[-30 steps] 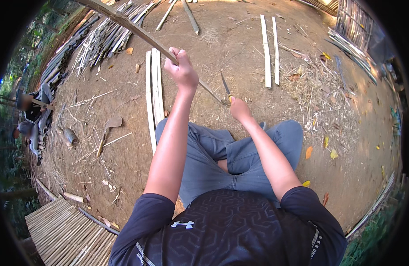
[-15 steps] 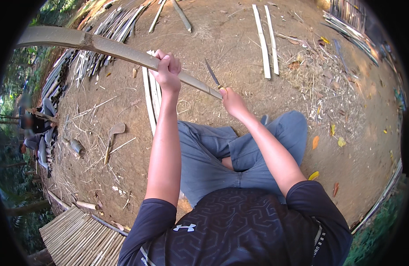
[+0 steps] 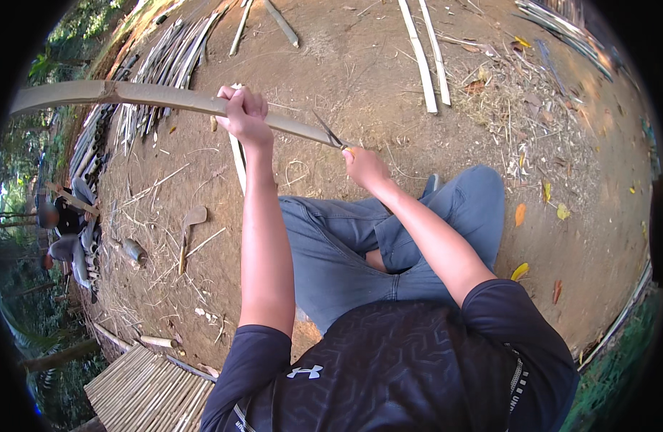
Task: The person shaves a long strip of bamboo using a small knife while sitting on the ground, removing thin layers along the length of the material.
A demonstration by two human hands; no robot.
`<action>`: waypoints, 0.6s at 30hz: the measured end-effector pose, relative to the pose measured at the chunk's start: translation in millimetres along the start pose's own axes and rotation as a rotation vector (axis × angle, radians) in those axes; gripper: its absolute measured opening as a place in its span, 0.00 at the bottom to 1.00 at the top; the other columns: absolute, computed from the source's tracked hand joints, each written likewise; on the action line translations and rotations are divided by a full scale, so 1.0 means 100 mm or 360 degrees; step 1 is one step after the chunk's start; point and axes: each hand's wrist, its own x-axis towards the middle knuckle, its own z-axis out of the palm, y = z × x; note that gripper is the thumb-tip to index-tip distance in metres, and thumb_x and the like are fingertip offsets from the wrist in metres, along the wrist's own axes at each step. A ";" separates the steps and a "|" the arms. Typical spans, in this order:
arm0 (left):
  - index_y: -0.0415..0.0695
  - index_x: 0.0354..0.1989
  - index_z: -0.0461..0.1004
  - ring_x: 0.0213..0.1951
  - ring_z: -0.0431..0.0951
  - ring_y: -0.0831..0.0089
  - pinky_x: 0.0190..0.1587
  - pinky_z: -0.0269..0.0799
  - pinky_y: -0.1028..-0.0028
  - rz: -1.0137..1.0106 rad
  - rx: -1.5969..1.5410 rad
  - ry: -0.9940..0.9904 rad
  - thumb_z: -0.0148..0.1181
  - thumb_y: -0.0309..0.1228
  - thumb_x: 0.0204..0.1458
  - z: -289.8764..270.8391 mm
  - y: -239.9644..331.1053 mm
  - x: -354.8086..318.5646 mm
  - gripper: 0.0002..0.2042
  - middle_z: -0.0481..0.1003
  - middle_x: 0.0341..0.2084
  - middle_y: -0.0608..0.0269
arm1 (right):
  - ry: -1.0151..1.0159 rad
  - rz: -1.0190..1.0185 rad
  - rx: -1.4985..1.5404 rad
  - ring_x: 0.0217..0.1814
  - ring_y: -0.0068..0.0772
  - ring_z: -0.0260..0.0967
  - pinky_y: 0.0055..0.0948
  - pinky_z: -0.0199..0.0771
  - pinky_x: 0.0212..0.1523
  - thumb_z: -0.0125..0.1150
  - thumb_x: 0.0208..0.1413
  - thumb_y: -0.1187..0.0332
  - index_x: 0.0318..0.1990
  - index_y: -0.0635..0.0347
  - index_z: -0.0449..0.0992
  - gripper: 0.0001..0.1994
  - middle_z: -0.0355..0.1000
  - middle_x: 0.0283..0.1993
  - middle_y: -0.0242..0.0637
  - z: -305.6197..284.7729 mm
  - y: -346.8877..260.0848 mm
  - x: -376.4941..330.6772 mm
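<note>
A long bamboo strip (image 3: 166, 96) runs from the far left toward the middle, raised above the ground and above my crossed legs. My left hand (image 3: 246, 119) is closed round it, not far from its near right end. In my right hand (image 3: 367, 171) is the handle of a knife (image 3: 334, 137) with a slim dark blade. The blade points away to the upper left and crosses the strip's near end, seemingly against its edge. My fingers hide most of the handle.
Pale split strips (image 3: 423, 61) lie on the dirt ahead. A pile of bamboo pieces (image 3: 176, 57) is at the far left. On the left ground are a broad-bladed tool (image 3: 195, 215) and a bottle-like container (image 3: 134, 250). A slatted bamboo platform (image 3: 148, 389) stands lower left; people (image 3: 72, 216) sit beyond.
Both hands, the strip and the knife now appear a little further left. The blade, earlier standing apart beyond the strip's end, has come down across it. The whole view has shifted slightly.
</note>
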 end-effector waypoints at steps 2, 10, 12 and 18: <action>0.51 0.24 0.51 0.13 0.45 0.83 0.15 0.44 0.78 -0.0023 0.0058 0.0026 0.43 0.29 0.55 -0.17 0.03 0.06 0.09 0.50 0.10 0.73 | 0.0007 -0.0051 0.0004 0.43 0.58 0.76 0.52 0.74 0.44 0.47 0.66 0.55 0.43 0.61 0.78 0.19 0.78 0.38 0.55 -0.04 -0.06 0.02; 0.53 0.25 0.50 0.13 0.43 0.82 0.15 0.42 0.78 -0.0066 0.0114 0.0241 0.40 0.32 0.55 -0.47 0.03 0.12 0.09 0.47 0.10 0.75 | 0.0008 -0.0202 -0.0029 0.31 0.51 0.77 0.47 0.75 0.34 0.48 0.66 0.56 0.41 0.61 0.79 0.18 0.77 0.28 0.48 -0.03 -0.15 0.14; 0.53 0.24 0.49 0.12 0.44 0.83 0.14 0.42 0.78 -0.0055 0.0067 0.0241 0.40 0.30 0.55 -0.42 0.02 0.12 0.10 0.48 0.10 0.74 | -0.0175 0.0010 0.0006 0.35 0.47 0.78 0.46 0.76 0.34 0.48 0.67 0.55 0.41 0.61 0.79 0.19 0.78 0.32 0.48 0.01 -0.05 0.18; 0.53 0.25 0.49 0.12 0.44 0.83 0.14 0.42 0.79 -0.0047 0.0101 0.0191 0.40 0.31 0.56 -0.34 0.03 0.06 0.09 0.48 0.10 0.74 | -0.0032 -0.0184 -0.0049 0.30 0.43 0.77 0.42 0.74 0.31 0.50 0.66 0.55 0.40 0.60 0.80 0.18 0.78 0.30 0.43 0.07 0.10 0.20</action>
